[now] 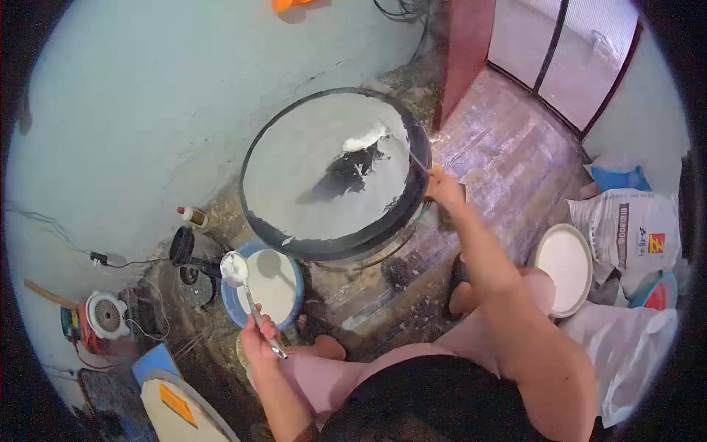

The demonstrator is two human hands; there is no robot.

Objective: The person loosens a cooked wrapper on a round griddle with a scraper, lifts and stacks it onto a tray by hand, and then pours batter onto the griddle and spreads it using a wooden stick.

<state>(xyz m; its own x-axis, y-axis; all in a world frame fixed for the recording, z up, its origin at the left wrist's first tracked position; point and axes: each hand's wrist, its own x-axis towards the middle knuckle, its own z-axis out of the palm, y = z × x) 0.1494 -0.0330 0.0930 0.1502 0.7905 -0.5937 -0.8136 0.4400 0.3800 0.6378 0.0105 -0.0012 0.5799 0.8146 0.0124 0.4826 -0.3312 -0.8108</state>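
Observation:
My left hand (259, 340) is closed around the handle of a metal ladle (252, 298). White stuff coats the ladle's bowl, which hangs over the rim of a blue bucket (300, 287) of white liquid. My right hand (445, 188) is closed at the right edge of a large round black griddle (324, 249), gripping a thin scraper (418, 160) that reaches over the surface. A white layer (294, 158) covers most of the griddle, with a dark bare patch near the middle. A thicker white heap (364, 140) lies above that patch.
A tub of white powder or liquid (563, 269) stands at my right, beside a printed sack (630, 228) and a white plastic bag (626, 339). A small bottle (193, 216), a fan-like device (107, 315) and cables sit at left. A wall stands behind the griddle.

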